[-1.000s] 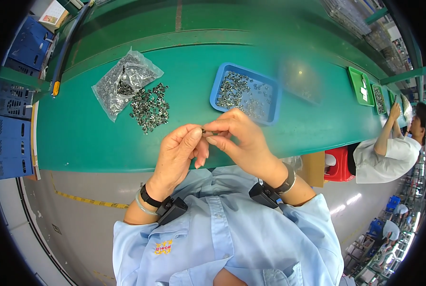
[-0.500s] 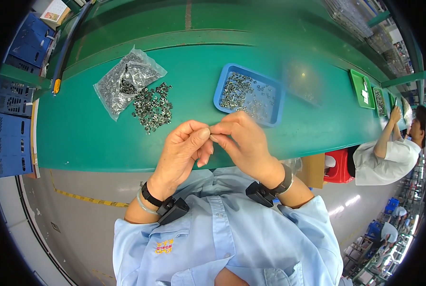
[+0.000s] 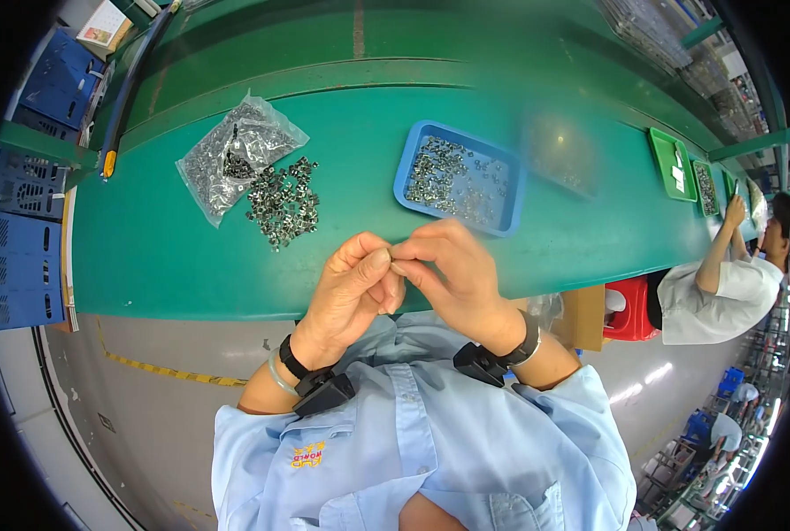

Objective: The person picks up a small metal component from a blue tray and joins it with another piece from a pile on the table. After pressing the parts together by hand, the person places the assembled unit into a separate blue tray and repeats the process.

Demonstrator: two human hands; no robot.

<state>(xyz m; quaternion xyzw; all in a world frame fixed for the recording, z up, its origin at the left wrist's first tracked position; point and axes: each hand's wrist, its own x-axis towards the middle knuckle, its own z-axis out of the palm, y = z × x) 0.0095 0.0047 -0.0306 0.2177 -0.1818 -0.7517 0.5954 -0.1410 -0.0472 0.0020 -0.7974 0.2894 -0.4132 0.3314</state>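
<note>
My left hand (image 3: 352, 285) and my right hand (image 3: 452, 273) meet fingertip to fingertip over the front edge of the green table. Both are closed in a pinch, and whatever sits between the fingertips is too small and covered to name. Beyond the left hand lies a heap of small shiny metal pieces (image 3: 283, 203), spilling beside a clear plastic bag (image 3: 207, 170) full of similar pieces. Past the right hand stands a blue tray (image 3: 401, 177) with small metal parts (image 3: 439, 168) in it, denser on its left side.
A hazy patch blurs the tabletop (image 3: 563, 234) right of the tray. Farther right are a green tray (image 3: 660, 159) and a co-worker (image 3: 722, 292) in a white top near a red stool (image 3: 627, 310). Blue crates (image 3: 25, 265) stack at the left. A cardboard box (image 3: 585, 317) stands under the table edge.
Both hands have shifted slightly down and to the right, still pinched together. The heap, bag and tray look the same.
</note>
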